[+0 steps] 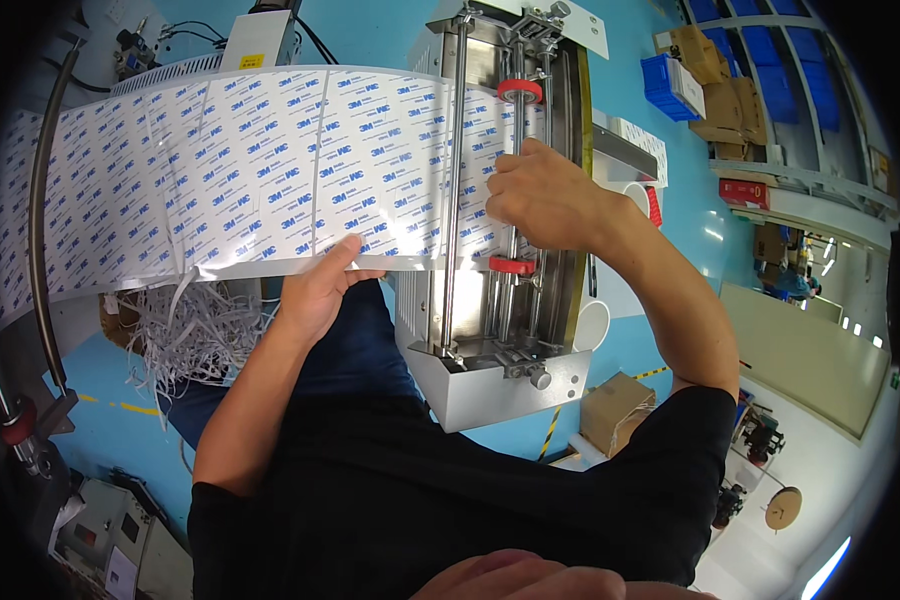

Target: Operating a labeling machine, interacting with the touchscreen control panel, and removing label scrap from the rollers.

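A wide white sheet of adhesive backing paper (260, 170), printed all over in blue, runs from the left into a metal roller machine (490, 395). My left hand (315, 290) grips the sheet's near edge, thumb on top and fingers underneath. Over the machine's rollers, my right hand (550, 200) is closed, its knuckles up and fingers curled down by the sheet's right end. What those fingers hold is hidden. One red ring (519, 92) sits on the shaft beyond the right hand and another red ring (511, 266) on the near side. A polished rod (457, 200) crosses above the sheet.
Below the sheet lies a heap of shredded white strips (205, 330). A dark curved bar (42, 200) stands at the left. On the floor at right is a cardboard box (618, 410). Farther off are a blue bin (670, 88) and shelving (790, 60).
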A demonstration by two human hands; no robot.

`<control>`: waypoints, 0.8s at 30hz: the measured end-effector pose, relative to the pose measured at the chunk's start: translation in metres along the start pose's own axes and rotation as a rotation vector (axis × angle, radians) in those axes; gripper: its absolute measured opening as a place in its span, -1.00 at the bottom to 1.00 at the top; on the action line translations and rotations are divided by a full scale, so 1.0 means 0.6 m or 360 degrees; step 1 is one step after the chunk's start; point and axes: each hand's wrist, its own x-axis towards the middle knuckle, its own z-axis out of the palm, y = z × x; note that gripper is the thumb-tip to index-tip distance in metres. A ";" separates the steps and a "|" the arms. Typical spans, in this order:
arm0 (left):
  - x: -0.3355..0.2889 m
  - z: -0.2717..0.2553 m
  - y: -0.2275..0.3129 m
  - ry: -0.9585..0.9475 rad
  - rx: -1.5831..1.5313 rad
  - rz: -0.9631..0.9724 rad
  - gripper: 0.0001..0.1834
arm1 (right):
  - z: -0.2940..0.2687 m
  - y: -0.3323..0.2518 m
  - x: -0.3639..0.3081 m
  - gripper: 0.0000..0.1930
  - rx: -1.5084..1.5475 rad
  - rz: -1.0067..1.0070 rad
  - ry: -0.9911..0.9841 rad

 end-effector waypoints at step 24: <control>-0.014 -0.077 0.008 -0.0051 -0.0355 -0.0247 -0.69 | 0.449 -0.377 -0.386 -0.91 0.2290 0.1870 0.3663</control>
